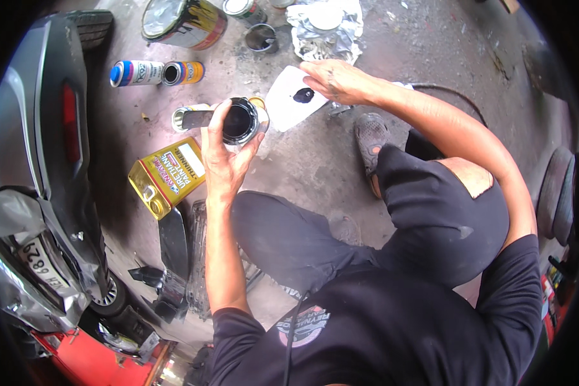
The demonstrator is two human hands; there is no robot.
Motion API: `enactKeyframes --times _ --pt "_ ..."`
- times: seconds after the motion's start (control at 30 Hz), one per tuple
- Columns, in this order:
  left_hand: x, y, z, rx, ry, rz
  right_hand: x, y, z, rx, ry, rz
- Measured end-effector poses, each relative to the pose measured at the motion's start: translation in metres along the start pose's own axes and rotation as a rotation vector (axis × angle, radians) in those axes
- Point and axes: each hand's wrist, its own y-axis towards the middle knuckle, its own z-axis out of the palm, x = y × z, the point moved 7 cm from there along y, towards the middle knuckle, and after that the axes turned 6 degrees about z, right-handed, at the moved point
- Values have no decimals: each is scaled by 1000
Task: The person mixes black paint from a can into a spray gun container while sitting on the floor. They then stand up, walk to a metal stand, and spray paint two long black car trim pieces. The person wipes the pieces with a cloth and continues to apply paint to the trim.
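Note:
My left hand (pixel 225 157) is wrapped round a small open can (pixel 240 121) with black liquid that looks like paint inside, its mouth tipped toward me. A dark flat strip (pixel 197 119) juts out to the left beside its fingers; whether the hand grips it too is hidden. To the right, over the upper edge of a white sheet (pixel 282 106), my right hand (pixel 339 82) is palm down with its fingers drawn together. What those fingers hold, if anything, is hidden. A black blob (pixel 303 95) lies on the sheet just below them.
A yellow rectangular thinner tin (pixel 168 177) stands near my left wrist. Farther left are a blue-capped can (pixel 136 73) and an open can (pixel 183 73). A large paint bucket (pixel 183 22), a dark cup (pixel 261 38) and crumpled foil (pixel 325 29) sit beyond. A damaged car (pixel 58 128) borders the left.

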Motion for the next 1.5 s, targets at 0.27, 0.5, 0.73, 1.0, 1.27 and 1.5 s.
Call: enactKeyframes --times 0.27,0.5,0.73,1.0,1.27,1.5 --pt "106 20 34 -267 -138 -272 2 -2 -4 23 -12 -51" --pt "173 38 66 -386 -101 -385 12 3 -7 67 -11 28" --pt "156 34 66 -289 -27 -295 8 3 -11 79 13 89" --pt "160 -54 83 -187 -523 -673 11 12 -11 192 30 260" --pt "53 -4 83 -10 -513 -301 1 11 -11 200 47 244" --pt "76 5 100 -4 -566 -321 12 14 -13 227 72 262"
